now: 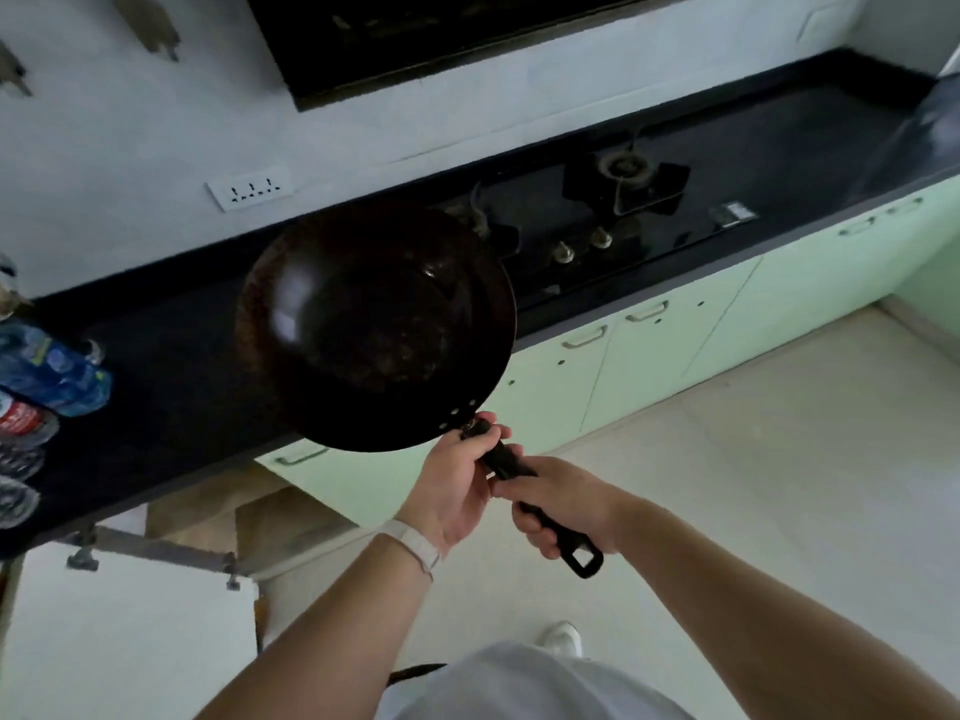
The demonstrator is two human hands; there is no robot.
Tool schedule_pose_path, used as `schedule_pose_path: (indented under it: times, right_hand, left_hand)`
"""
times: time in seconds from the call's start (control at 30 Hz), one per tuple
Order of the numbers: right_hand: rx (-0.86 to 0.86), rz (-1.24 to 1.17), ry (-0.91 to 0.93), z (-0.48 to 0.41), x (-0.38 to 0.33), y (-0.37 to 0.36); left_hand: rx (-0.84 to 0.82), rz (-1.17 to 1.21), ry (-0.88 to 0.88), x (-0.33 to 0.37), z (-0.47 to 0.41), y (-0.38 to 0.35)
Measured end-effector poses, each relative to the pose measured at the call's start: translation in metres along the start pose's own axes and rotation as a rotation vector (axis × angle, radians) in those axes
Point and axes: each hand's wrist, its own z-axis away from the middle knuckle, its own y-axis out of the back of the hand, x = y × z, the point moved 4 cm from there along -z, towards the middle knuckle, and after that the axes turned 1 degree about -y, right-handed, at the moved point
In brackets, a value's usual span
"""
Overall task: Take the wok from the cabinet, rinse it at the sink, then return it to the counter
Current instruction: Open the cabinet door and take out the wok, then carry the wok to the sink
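Observation:
A dark round wok (374,324) with a long black handle hangs in the air over the front edge of the black counter (171,387). My left hand (457,485) grips the handle close to the bowl. My right hand (566,504) grips the same handle further back, and the handle's loop end sticks out below its fingers. Below the counter at the left, a cabinet door (124,636) stands open. No sink is in view.
A gas hob (613,210) with two knobs is set in the counter right of the wok. Several plastic bottles (52,376) lie at the counter's left end. Pale green cabinet fronts (675,324) run under the counter. A range hood (441,33) hangs above.

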Motion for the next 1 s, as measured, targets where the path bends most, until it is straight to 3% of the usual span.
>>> schedule_pose_path:
  times: [0.67, 1.0]
  right_hand:
    - [0.559, -0.48, 0.158, 0.121, 0.044, 0.239]
    - [0.777, -0.638, 0.181, 0.123, -0.009, 0.377]
  left_hand:
    - [-0.536, -0.33, 0.347, -0.1, -0.128, -0.297]
    - [-0.753, -0.418, 0.48, -0.095, -0.239, -0.437]
